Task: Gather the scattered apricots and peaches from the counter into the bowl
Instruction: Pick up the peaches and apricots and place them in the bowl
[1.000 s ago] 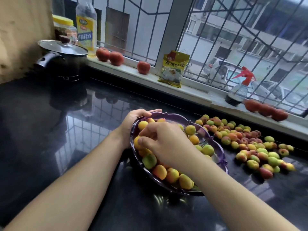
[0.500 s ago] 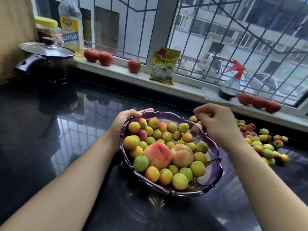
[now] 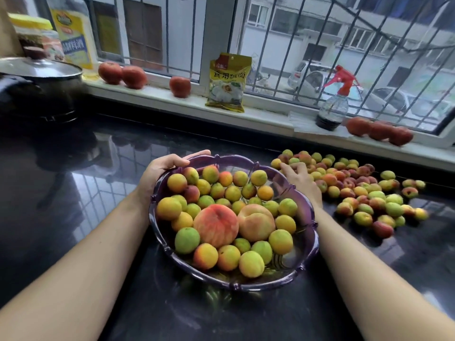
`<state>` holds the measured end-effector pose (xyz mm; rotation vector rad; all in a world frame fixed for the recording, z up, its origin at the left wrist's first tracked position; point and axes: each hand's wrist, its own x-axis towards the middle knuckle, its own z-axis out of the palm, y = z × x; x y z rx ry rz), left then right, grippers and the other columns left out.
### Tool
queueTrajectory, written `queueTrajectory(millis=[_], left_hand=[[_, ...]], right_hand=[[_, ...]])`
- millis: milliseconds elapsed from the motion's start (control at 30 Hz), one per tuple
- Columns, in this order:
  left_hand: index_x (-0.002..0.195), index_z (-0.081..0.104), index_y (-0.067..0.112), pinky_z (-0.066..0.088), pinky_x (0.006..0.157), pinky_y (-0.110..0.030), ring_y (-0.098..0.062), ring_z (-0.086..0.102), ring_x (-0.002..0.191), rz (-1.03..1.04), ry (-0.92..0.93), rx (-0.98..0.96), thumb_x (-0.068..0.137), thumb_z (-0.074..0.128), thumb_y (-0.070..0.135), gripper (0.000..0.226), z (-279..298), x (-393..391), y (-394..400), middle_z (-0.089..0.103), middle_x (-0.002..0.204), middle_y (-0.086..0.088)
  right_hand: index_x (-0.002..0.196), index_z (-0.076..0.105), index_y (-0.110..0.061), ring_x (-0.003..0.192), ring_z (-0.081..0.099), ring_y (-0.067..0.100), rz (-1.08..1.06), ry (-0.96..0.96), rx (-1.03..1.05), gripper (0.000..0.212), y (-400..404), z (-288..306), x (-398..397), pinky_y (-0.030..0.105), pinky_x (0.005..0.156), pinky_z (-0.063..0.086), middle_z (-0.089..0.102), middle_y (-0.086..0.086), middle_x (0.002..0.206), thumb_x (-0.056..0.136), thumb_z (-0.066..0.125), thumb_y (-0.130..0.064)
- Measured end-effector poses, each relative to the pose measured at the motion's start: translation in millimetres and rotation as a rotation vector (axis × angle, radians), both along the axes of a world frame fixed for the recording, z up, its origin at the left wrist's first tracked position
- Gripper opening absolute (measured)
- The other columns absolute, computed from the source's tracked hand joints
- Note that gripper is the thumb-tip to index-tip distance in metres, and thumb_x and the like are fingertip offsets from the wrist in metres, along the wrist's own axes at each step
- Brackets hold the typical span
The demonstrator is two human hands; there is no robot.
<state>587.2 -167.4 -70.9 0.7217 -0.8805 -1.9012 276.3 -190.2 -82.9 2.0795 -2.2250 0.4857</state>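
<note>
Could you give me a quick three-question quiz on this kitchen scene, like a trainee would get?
1. True or false: the left hand grips the rim of the scalloped purple glass bowl.
2. Where is the right hand? A) inside the bowl B) at the pile of small loose apricots on the black counter C) on the red-topped spray bottle
3. How many large pink-orange peaches lie in the bowl?

Key: 1 true; 2 B; 3 two.
</note>
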Motion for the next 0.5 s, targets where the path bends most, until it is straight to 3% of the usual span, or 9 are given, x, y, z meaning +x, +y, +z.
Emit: queueTrajectory(millis=[233, 400, 500], left_hand=[[0.152, 0.056, 0.015, 0.057, 0.103, -0.050, -0.039, 0.056, 0.139, -0.001, -0.004, 0.005, 0.103, 0.031, 0.025, 0.056, -0.2, 0.8, 0.3, 0.061, 0.149, -0.020], [0.152, 0.056, 0.015, 0.055, 0.107, -0.051, -0.040, 0.054, 0.141, 0.009, -0.011, 0.006, 0.103, 0.032, 0.025, 0.056, -1.8, 1.5, -1.0, 0.060, 0.150, -0.021], [0.152, 0.056, 0.015, 0.048, 0.113, -0.051, -0.042, 0.051, 0.144, 0.023, -0.019, 0.008, 0.103, 0.033, 0.026, 0.056, -2.0, 2.2, -2.4, 0.060, 0.150, -0.021]], right_hand=[[0.132, 0.054, -0.016, 0.106, 0.059, 0.033, -0.035, -0.106, -0.098, 0.038, -4.3, -6.2, -2.8, 0.038, 0.077, 0.049, 0.049, 0.012, 0.130, 0.097, 0.065, -0.028], [0.126, 0.061, -0.006, 0.109, 0.058, 0.024, 0.002, -0.446, -0.299, 0.034, 2.5, 0.6, -9.6, 0.028, 0.085, 0.039, 0.064, 0.014, 0.121, 0.096, 0.068, -0.020], [0.133, 0.059, -0.018, 0.108, 0.058, 0.017, 0.023, -0.677, -0.327, 0.033, 11.6, 28.5, -9.0, 0.030, 0.087, 0.044, 0.063, 0.004, 0.126, 0.101, 0.059, -0.028]])
